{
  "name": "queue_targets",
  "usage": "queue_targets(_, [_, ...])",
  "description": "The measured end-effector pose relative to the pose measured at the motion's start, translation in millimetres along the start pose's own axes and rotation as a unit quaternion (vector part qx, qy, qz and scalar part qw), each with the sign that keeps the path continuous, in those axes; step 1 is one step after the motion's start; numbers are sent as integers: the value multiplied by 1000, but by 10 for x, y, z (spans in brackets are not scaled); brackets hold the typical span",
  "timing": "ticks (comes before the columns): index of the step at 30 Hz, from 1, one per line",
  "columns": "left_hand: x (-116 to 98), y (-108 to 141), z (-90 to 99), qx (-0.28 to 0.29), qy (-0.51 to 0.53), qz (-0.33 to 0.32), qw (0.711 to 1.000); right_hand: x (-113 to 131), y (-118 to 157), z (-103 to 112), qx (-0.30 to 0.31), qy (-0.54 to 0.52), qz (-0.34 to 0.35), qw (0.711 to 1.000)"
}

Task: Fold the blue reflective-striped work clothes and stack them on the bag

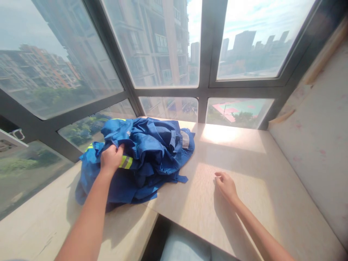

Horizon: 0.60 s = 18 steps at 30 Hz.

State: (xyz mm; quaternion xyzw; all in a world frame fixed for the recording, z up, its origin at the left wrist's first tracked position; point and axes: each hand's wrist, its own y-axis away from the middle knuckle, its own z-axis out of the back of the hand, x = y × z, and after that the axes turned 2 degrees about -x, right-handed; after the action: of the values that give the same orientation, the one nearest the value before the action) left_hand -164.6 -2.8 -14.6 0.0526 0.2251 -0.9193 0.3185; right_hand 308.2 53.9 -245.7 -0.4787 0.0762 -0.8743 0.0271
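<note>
A crumpled blue work jacket (160, 148) with yellow-green and silver reflective bands lies heaped in the corner of the pale window ledge. My left hand (111, 159) is closed on a fold of its cloth at the left side, beside one of the bands. Apart from the jacket, to its right, my right hand (226, 185) hovers low over the ledge or rests on it; I cannot tell which. Its fingers are loosely bent and partly turned from view, and nothing shows in them.
The light-coloured ledge (244, 156) runs along grey-framed windows (203, 65) and ends at a patterned wall (320, 145) on the right. Its front edge has a corner cut-in, with a pale surface (187, 243) below. A white object (11, 141) juts in at the left.
</note>
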Motion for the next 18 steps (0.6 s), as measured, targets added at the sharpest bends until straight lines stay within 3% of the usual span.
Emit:
queue_targets(3, [-221, -3, 182, -2, 168, -1, 986, 596, 14, -72, 29, -92, 43, 994])
queue_targets(6, [-485, 42, 271, 26, 330, -36, 943, 1434, 61, -178, 81, -185, 182, 962])
queue_targets(10, [-816, 210, 245, 40, 333, -108, 936, 2399, -24, -377, 83, -250, 312, 913])
queue_targets(13, [-967, 390, 159, 51, 313, -147, 937, 2747, -196, -562, 56, -215, 309, 925])
queue_targets(18, [-1035, 625, -9, 56, 323, -149, 933, 2848, -316, -724, 61, -28, 293, 954])
